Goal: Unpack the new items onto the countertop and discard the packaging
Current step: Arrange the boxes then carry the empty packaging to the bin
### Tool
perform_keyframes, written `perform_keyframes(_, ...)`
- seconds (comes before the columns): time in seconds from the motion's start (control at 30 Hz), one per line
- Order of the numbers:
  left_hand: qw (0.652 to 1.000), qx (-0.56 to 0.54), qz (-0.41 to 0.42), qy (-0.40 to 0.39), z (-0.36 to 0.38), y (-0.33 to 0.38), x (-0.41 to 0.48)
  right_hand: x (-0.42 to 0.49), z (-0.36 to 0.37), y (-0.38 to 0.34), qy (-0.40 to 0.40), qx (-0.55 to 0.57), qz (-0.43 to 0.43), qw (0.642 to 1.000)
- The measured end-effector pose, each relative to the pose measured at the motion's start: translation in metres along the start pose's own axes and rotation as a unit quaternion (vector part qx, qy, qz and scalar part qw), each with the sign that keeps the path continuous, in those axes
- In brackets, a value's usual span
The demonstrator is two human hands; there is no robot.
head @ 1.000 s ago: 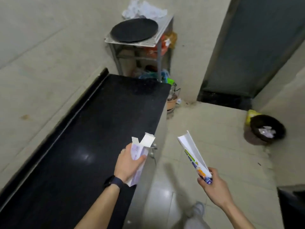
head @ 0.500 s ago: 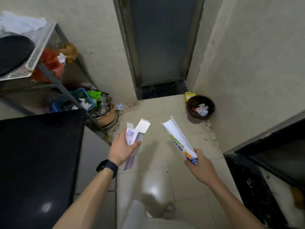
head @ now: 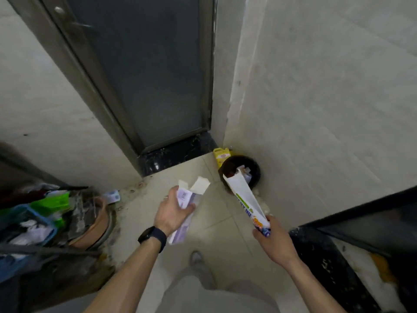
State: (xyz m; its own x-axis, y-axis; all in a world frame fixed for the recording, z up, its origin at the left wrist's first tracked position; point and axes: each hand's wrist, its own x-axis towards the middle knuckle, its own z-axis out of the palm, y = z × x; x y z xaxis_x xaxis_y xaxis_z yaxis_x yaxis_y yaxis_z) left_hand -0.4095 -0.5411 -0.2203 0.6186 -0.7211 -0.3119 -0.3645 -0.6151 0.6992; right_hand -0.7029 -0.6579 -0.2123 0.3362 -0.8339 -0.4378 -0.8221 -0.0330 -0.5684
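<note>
My left hand (head: 172, 213) grips a purple and white carton (head: 185, 206) whose top flaps stand open. My right hand (head: 274, 241) holds a long flattened white box (head: 246, 197) with green and blue print by its lower end. The box's open top end points at a dark round waste bin (head: 255, 169) on the floor in the corner, and overlaps the bin's rim in the view. The bin has crumpled paper and wrappers in it. Both cartons are in the air above the tiled floor.
A grey door (head: 144, 75) in a metal frame stands ahead, with a yellow packet (head: 221, 154) on the floor behind the bin. Cluttered rack with a blue basket (head: 29, 220) and a clay pot (head: 97, 222) at left. A dark counter edge (head: 352, 215) at right.
The view has swung right, from the black countertop to the door and the corner bin. The bin is now much nearer, and both hands still carry their cartons toward it.
</note>
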Motion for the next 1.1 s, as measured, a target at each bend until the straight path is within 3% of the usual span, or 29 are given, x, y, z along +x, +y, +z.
perform_keyframes(0.2,0.994,-0.036,0.043,-0.089,0.016,0.059,0.113,0.069,-0.015,-0.006,0.004,0.031,0.101,0.994)
perform_keyframes(0.33,0.990,-0.025,0.063,-0.123,0.042,0.082,0.177,0.129,-0.014,0.003,-0.041,0.013,0.139,0.989)
perform_keyframes(0.53,0.982,0.073,0.045,-0.170,0.098,0.109,0.274,0.238,-0.021,0.010,-0.110,0.020,0.183,0.977)
perform_keyframes(0.7,0.975,0.079,0.011,-0.207,0.139,0.120,0.343,0.318,-0.030,0.011,-0.162,0.011,0.208,0.965)
perform_keyframes(0.93,0.976,0.081,-0.010,-0.203,0.211,0.107,0.431,0.416,-0.002,0.036,-0.184,0.006,0.254,0.950)
perform_keyframes(1.1,0.936,0.200,0.090,-0.274,0.282,0.059,0.493,0.478,0.052,0.078,-0.159,0.002,0.293,0.943)
